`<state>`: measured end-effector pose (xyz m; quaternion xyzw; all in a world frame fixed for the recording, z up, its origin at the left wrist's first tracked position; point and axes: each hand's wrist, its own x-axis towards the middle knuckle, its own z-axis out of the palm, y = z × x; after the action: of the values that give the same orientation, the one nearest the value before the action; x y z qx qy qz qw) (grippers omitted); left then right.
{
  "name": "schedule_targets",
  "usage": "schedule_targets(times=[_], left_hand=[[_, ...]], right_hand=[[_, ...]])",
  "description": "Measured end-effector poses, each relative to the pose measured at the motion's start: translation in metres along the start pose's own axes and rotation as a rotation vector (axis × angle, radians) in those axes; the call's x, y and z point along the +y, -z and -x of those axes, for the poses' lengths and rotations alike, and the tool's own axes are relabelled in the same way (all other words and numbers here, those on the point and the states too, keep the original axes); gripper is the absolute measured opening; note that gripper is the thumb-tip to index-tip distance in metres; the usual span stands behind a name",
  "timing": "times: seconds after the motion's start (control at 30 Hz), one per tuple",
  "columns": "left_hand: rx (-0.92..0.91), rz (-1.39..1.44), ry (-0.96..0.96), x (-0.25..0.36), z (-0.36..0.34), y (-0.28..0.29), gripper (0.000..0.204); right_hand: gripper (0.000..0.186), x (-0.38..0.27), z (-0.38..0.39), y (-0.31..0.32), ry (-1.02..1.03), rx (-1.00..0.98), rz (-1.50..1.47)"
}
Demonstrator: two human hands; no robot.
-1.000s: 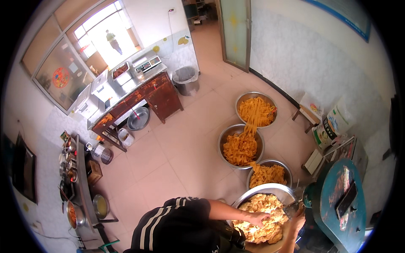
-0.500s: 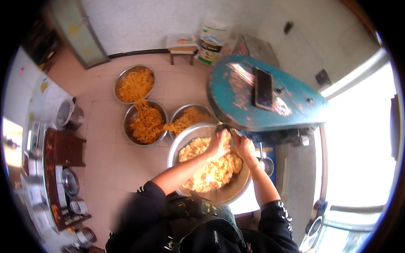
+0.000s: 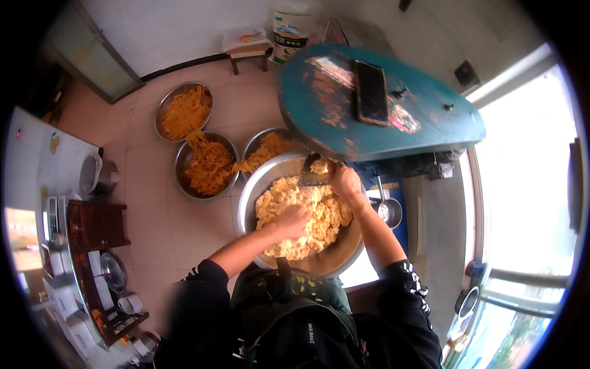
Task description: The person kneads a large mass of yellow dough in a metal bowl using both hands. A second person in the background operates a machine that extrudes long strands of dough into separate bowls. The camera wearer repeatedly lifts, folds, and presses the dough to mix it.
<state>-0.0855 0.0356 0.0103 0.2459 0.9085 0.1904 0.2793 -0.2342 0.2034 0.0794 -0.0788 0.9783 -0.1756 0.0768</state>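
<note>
A large metal basin (image 3: 247,212) in front of me holds a mass of pale yellow, crumbly dough (image 3: 284,246). My left hand (image 3: 292,221) is down at the dough, its fingers blurred and partly hidden. At the basin's far right rim, my right hand (image 3: 347,182) is closed on a dark, flat blade-like tool (image 3: 312,179). A small lump of dough (image 3: 319,166) lies on the tool's face. How the tool joins its handle cannot be made out under the fingers.
A teal machine (image 3: 307,126) with a phone (image 3: 371,92) on top stands beyond the basin. Three smaller metal bowls (image 3: 178,181) of orange strips sit on the floor to the left. A saucepan (image 3: 389,212) is right of the basin, and a brown wooden cabinet (image 3: 98,224) far left.
My left hand has left the tool and come back down over the dough. My right hand has shifted slightly left and up, and the dark flat tool shows more fully. The view has shifted.
</note>
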Motion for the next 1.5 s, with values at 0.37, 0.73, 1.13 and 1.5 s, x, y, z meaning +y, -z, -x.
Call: schedule_targets(times=[0.37, 0.73, 1.13, 1.5], left_hand=[[0.68, 0.151, -0.248, -0.016, -0.019, -0.136, 0.014], [0.763, 0.166, -0.208, -0.018, -0.023, -0.115, 0.017], [0.686, 0.588, -0.215, -0.026, 0.059, -0.075, 0.022], [0.654, 1.07, 0.152, -0.027, 0.062, -0.043, 0.06]], right_hand=[[0.032, -0.005, 0.007, -0.013, 0.374, -0.074, 0.019], [0.041, 0.052, -0.028, -0.034, 0.891, 0.049, 0.088], [0.041, 0.039, -0.021, -0.054, 0.673, 0.065, 0.054], [0.043, 0.036, -0.026, -0.067, 0.668, 0.119, 0.056]])
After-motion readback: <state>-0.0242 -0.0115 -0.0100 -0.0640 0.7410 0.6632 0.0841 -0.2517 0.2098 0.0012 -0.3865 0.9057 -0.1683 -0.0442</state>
